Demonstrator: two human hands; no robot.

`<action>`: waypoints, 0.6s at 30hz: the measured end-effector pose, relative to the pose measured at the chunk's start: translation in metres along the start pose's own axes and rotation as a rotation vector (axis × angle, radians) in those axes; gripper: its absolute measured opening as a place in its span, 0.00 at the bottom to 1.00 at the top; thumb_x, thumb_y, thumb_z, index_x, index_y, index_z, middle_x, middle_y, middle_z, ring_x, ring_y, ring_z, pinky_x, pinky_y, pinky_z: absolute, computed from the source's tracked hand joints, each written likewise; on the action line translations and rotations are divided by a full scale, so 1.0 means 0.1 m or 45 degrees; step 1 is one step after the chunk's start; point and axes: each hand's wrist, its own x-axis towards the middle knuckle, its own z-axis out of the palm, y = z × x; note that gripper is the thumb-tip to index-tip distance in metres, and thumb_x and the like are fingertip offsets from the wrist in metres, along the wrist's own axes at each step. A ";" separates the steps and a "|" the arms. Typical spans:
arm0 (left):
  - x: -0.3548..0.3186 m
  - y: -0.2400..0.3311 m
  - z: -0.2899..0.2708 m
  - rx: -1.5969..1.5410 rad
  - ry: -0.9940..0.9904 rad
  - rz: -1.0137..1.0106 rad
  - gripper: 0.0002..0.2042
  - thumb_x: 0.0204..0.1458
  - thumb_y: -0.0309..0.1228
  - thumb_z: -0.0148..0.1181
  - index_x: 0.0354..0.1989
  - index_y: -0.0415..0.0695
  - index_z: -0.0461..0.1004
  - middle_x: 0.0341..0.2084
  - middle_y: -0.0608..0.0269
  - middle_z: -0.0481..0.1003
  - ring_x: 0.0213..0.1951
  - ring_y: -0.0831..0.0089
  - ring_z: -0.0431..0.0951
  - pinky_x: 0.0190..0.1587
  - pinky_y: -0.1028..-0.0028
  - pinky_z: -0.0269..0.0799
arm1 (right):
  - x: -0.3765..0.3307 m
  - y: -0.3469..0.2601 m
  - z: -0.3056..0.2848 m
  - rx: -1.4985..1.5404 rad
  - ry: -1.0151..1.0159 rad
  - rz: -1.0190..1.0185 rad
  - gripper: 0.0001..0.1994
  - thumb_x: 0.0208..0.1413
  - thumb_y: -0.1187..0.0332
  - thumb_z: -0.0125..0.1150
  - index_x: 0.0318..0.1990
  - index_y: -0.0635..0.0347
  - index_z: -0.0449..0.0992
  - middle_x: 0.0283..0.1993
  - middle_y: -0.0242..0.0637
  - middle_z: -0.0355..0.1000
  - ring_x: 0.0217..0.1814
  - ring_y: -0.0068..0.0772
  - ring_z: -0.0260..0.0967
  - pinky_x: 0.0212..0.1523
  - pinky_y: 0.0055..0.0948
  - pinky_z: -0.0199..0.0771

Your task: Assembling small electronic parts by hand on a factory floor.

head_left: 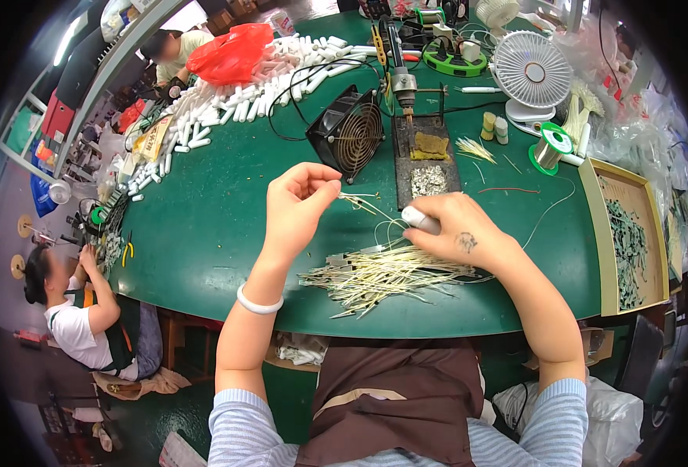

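Head view: the left hand (301,204) is raised a little above the green worktop (204,233), its thumb and forefinger pinched together on the end of a thin pale wire (362,201). The wire runs rightward and slightly down from that pinch toward the right hand (457,233), so its long axis lies roughly across the picture, between the two hands. The right hand rests low, knuckles up, its fingers closed around a small white cylindrical piece (419,219) whose rounded end points left, toward the wire. The free wire end lies just beside that white piece; whether they touch I cannot tell. The right hand is the nearer one to the bundle of cut wires (383,276), which lies fanned out on the worktop directly under and in front of it, strands mostly running left to right. Beyond the hands stand a small black fan (348,132), a soldering stand (425,159) with a yellow sponge, and a spool of solder (550,146). A heap of white tubes (242,97) stretches along the far left.
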 end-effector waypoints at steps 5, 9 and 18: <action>-0.05 -0.03 0.13 -0.123 -0.047 -0.238 0.06 0.52 0.24 0.62 0.37 0.38 0.78 0.26 0.70 0.77 0.28 0.85 0.74 0.32 0.82 0.67 | 0.01 -0.11 0.00 0.253 0.375 -0.051 0.20 0.45 0.64 0.72 0.47 0.59 0.76 0.27 0.35 0.71 0.23 0.26 0.65 0.27 0.26 0.68; -0.09 0.03 0.23 -0.175 -0.110 -0.253 0.06 0.52 0.24 0.62 0.37 0.39 0.78 0.26 0.70 0.77 0.28 0.85 0.74 0.32 0.82 0.67 | 0.03 -0.14 0.08 0.261 0.398 -0.061 0.16 0.47 0.65 0.73 0.43 0.60 0.78 0.27 0.35 0.73 0.24 0.24 0.67 0.28 0.24 0.69; -0.11 0.11 0.34 0.293 -0.283 0.067 0.05 0.53 0.23 0.62 0.37 0.37 0.80 0.27 0.67 0.79 0.31 0.79 0.76 0.38 0.78 0.72 | 0.05 -0.10 0.13 0.403 0.423 0.067 0.06 0.56 0.69 0.63 0.34 0.62 0.77 0.22 0.32 0.71 0.24 0.18 0.65 0.25 0.23 0.67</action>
